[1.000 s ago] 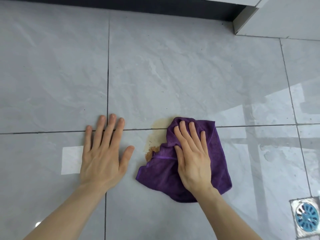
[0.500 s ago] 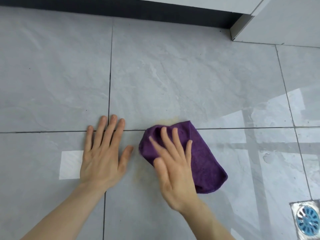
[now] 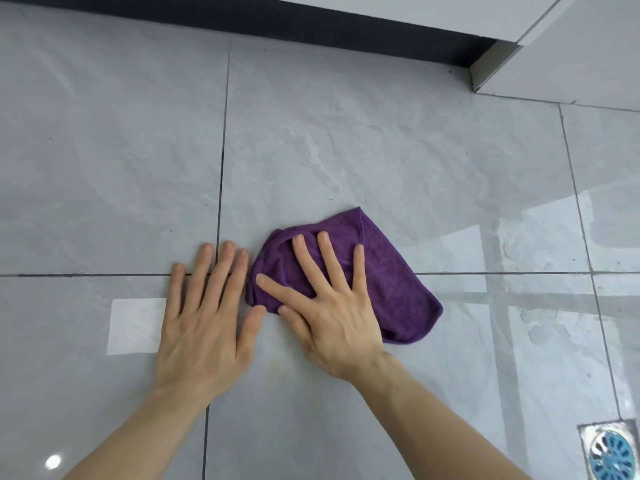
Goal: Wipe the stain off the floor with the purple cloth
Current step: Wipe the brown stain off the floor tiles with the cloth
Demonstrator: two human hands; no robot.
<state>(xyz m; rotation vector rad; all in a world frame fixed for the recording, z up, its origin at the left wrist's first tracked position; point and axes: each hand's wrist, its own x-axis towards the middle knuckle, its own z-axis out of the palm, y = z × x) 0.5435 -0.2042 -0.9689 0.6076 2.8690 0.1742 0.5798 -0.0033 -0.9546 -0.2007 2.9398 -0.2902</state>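
The purple cloth [image 3: 398, 278] lies bunched on the grey tiled floor [image 3: 346, 150], across a grout line. My right hand [image 3: 332, 306] presses flat on the cloth's left part with fingers spread, holding it down. Just left of it, my left hand [image 3: 204, 317] rests flat on the floor with fingers apart, its thumb nearly touching my right thumb. A faint yellowish smear of the stain [image 3: 277, 370] shows on the tile just below the two hands. Whatever stain lies under the cloth is hidden.
A dark kickboard [image 3: 311, 19] runs along the far edge under white cabinets, with a cabinet corner [image 3: 485, 71] at the top right. A metal floor drain with a blue grate [image 3: 613, 455] sits at the bottom right. The tiles are glossy and show reflections.
My right hand has swept the cloth leftwards and then away from me over the brown stain, which is now only a faint smear. My left hand has stayed put.
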